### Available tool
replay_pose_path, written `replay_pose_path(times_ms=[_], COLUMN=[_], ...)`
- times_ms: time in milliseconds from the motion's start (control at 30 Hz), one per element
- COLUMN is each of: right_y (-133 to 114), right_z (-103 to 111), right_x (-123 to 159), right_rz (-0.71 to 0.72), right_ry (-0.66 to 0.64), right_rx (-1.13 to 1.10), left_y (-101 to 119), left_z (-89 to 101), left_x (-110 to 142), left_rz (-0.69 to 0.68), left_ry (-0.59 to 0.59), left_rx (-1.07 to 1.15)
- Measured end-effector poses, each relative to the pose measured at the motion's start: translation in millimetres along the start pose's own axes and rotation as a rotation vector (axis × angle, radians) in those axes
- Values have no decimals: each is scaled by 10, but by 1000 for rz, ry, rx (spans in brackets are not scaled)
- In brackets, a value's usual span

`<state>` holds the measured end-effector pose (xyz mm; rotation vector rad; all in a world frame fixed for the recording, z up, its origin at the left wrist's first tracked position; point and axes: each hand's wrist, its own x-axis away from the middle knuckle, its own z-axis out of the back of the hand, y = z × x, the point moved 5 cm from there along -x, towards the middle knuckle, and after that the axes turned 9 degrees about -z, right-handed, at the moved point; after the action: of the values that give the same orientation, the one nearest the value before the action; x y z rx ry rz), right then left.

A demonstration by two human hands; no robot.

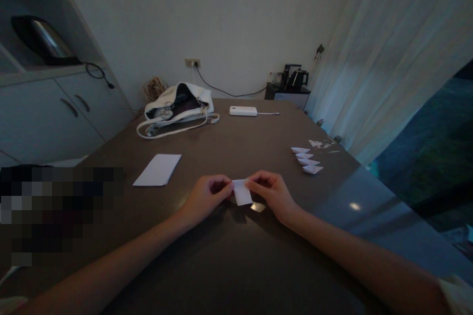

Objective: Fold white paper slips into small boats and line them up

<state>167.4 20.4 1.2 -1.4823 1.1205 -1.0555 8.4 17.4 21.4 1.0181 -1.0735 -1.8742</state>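
Head view | pinching small paper (243, 195) with left hand (207, 195) and right hand (274, 193), over table (207, 266) | near white sheets (158, 170), left | four folded papers (305, 156), right

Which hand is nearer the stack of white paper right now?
Left. The left hand is to the right of the paper stack, apart from it; the right hand is farther right, beyond the small paper both pinch.

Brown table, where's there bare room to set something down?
The table is bare beyond the held paper, between the paper stack and folded papers, and nearer, between the forearms. Crowded: right, where folded papers neighbor scraps; far left, around the bag.
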Motion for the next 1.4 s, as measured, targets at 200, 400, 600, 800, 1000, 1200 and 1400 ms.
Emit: replay_pose_path(times_ms=[200, 400, 600, 800, 1000, 1200, 1400], right_y=[3, -5, -21, -28, -19, -44, -34], right_z=[8, 0, 1, 18, 17, 47, 29], right_x=[-8, -4, 8, -2, 3, 8, 3], right_rz=[3, -14, -15, -12, -30, -23, -18], right_ry=[-1, -6, -12, 23, 16, 61, 40], right_rx=[7, -4, 18, 30, 6, 25, 21], left_y=[16, -23, -56, -85, -57, -67, -59], left_z=[-12, -26, -20, -34, -39, -55, -38], left_x=[9, -7, -6, -1, -14, -2, 6], left_rz=[13, 56, 48, 82, 67, 86, 100], left_ry=[-45, -96, -142, -167, -161, -193, -178], left_rx=[-82, -25, -11, 11, -24, -2, -23])
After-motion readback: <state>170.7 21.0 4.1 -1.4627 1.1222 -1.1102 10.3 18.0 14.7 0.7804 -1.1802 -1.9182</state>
